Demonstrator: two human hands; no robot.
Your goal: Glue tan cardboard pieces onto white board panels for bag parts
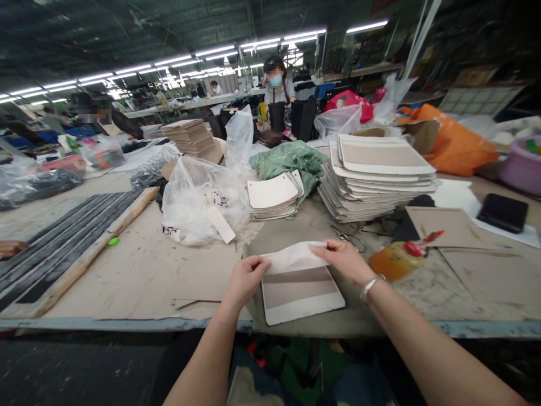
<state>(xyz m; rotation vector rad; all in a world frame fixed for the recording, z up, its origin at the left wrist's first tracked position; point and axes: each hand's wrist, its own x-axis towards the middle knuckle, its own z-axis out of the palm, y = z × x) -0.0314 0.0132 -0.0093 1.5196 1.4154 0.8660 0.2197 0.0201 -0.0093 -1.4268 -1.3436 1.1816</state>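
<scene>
A white rectangular sheet (291, 257) is stretched between my hands, over the far end of a beige panel with white bands (302, 296). My left hand (248, 275) pinches the sheet's left end, thumb against fingers. At its right end, my right hand (344, 258) pinches it the same way. The panel lies flat on a dark olive cloth (363, 316) near the table's front edge. Just beyond my right hand are metal scissors (353, 239). Farther back sit a small stack of white pieces (273, 194) and a tall stack of similar beige panels (380, 169).
A glue bottle with a red top (397, 260) stands right of my right hand. A clear plastic bag (203, 203) lies beyond my left hand. Dark strips on a board (84, 237) lie left. A black phone (502, 212) rests at right. A masked person (276, 84) sits across.
</scene>
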